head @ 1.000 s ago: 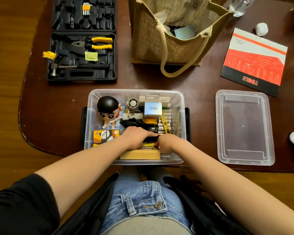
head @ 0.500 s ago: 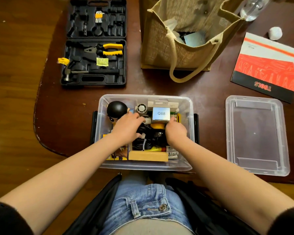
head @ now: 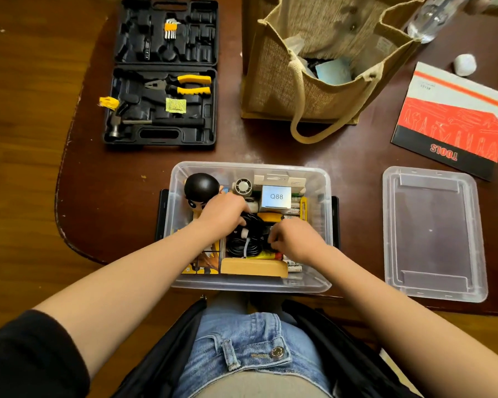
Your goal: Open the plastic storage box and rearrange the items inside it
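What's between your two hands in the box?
A coiled black cable lies between the left hand and right hand, in the head view.

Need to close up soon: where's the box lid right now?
The lid lies flat on the table, right of the open box and just below the red TOOLS booklet.
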Available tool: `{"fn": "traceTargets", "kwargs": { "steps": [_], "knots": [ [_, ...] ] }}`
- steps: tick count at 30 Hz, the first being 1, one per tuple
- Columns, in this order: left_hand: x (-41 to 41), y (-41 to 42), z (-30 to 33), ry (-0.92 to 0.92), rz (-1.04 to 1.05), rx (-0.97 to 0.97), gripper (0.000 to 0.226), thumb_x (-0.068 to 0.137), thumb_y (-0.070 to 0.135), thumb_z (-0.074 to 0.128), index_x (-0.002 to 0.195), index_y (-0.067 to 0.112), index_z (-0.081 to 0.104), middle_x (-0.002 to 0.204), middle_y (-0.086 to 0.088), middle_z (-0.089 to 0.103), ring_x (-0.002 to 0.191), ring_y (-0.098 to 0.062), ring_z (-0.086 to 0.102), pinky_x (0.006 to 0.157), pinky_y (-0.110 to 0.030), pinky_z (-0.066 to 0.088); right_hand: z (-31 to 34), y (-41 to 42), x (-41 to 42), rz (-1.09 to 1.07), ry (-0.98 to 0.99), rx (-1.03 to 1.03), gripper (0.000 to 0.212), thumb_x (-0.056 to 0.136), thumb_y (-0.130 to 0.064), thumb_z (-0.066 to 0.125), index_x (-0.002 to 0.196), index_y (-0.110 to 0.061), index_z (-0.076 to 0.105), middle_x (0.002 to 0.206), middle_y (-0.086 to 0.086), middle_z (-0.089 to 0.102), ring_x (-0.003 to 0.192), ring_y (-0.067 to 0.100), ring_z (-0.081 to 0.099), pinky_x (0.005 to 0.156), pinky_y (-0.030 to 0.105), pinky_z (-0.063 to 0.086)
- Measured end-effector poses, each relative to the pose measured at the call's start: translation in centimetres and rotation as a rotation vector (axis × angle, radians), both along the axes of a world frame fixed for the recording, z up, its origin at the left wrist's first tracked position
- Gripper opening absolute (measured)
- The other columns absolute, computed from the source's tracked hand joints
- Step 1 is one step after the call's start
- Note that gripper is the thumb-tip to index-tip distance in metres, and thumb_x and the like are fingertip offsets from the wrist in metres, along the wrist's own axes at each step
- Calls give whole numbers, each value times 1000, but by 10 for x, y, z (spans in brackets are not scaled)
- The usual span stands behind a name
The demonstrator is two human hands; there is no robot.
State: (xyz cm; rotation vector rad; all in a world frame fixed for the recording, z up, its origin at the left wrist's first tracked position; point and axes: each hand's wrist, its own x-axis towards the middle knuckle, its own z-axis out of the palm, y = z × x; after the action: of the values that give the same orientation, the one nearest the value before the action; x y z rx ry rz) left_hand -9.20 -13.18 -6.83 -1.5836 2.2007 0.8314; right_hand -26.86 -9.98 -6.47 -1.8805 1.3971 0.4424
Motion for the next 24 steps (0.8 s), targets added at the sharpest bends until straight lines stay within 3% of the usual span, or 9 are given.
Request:
{"fn": "traceTargets", "kwargs": {
  "steps": [3,8,13,20,24],
  "knots": [
    [0,-2,0,16,9,8,32,87,22,65,119,20,66,110,-10,68,107,-29,60,89,-38,49,-7,3,14,132,-18,14,29,86,-21,62,115,-19,65,112,5,65,102,26,59,85,36,50],
    [3,-1,-2,45,16,24,37,85,22,68,122,19,64,115,-8,67,110,-26,59,93,-38,48,-21,4,43,413,111,-155,22,89,-15,57,109,-8,61,103,10,66,92,30,63,65,32,43],
    [6,1,-2,99,52,21,39,85,21,68,123,20,63,118,-5,66,112,-23,58,93,-34,45,-26,4,59,534,149,-204,18,90,-10,54,105,-8,63,101,8,68,89,28,65,62,32,43],
    [10,2,-4,137,68,22,39,86,19,67,124,20,62,118,-5,66,112,-22,58,93,-32,44,-27,-1,49,328,87,-77,21,92,-16,53,110,-9,62,104,12,64,93,30,62,67,33,45],
    [13,0,-4,152,73,72,41,86,14,66,126,21,60,123,-5,63,115,-22,56,99,-34,44,-26,8,47,258,81,-79,21,92,-10,50,110,-7,61,105,15,64,95,32,62,70,35,47]
  ]
}}
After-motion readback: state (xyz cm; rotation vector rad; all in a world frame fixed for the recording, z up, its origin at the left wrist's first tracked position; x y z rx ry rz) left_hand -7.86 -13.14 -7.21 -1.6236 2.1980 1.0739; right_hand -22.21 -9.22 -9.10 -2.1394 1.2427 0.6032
